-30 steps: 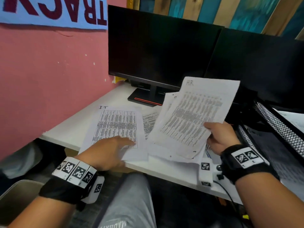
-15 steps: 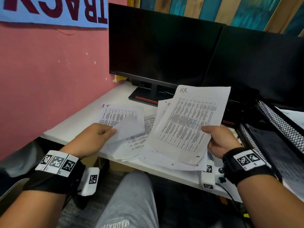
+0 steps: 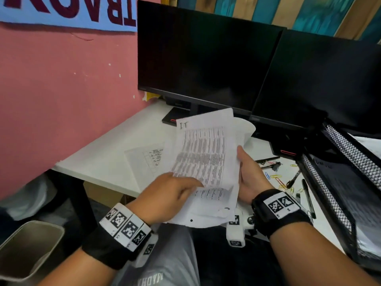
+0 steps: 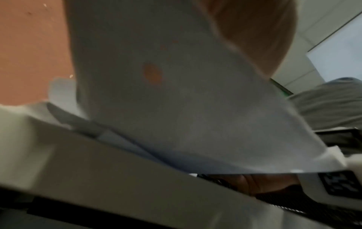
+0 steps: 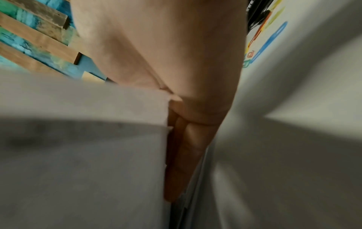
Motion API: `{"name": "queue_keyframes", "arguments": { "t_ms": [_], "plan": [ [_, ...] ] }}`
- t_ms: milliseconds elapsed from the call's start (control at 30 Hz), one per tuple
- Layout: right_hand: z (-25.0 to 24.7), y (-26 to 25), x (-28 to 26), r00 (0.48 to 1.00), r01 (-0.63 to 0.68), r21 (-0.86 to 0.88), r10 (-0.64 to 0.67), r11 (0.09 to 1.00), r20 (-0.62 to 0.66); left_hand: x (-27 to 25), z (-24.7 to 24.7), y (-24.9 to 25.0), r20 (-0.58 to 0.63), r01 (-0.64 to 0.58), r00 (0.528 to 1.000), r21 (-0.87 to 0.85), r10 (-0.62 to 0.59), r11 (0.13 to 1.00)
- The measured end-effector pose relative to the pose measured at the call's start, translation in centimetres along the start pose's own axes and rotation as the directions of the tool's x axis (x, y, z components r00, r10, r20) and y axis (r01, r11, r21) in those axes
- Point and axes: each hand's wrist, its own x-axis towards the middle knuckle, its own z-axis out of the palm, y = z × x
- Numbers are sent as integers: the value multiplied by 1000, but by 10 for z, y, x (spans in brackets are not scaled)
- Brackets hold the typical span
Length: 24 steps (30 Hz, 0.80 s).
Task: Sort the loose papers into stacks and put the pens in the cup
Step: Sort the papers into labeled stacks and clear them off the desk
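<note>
Both hands clamp one sheaf of papers (image 3: pixel 206 162) at frame centre: left hand (image 3: pixel 167 195) pinching its lower left edge, right hand (image 3: pixel 250 178) gripping its right edge. One sheet (image 3: pixel 144 162) lies flat on the tabletop (image 3: pixel 115 153) left of them; pens (image 3: pixel 307 195) and paper clips (image 3: pixel 278 180) lie at right, beside a mesh tray (image 3: pixel 350 157).

Both forearms are bare. The left wrist carries a black fabric band (image 3: pixel 111 249) topped by a white strip of square black-and-white coded markers (image 3: pixel 125 226), with a small white camera block (image 3: pixel 147 251) hanging beneath it. The right wrist wears a matching black band (image 3: pixel 282 220) with a white marker plate (image 3: pixel 281 204) and a white block (image 3: pixel 236 230) bearing a marker. Grey clothing with printed lettering (image 3: pixel 165 263) covers the lap.
</note>
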Motion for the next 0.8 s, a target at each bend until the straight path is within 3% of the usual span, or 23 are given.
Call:
{"name": "queue_keyframes", "arguments": {
  "t_ms": [100, 233, 467, 567, 667, 800],
  "plan": [
    [-2, 0, 0, 998, 12, -129, -4, 992, 61, -1, 3, 7, 53, -20, 998, -57, 23, 998],
    [-9, -10, -3, 995, 100, -326, -93, 940, 37, -1, -9, 9, 86, 67, 995, -158, -53, 985],
    [-38, -62, -15, 954, 293, -186, -299, 938, -2, -4, -32, -22, 181, 267, 948, -13, -261, 964],
    [-56, -84, -24, 932, 335, -119, -348, 934, -103, -5, -33, -30, 258, 275, 921, 102, -292, 956],
    [-77, -96, -28, 918, 327, -91, -339, 941, -205, -4, -34, -39, 249, 274, 915, 195, -318, 942],
    [-87, -93, -34, 930, 290, -89, -303, 953, -210, -4, -43, -51, 219, 338, 913, 68, -344, 939]
  ]
}}
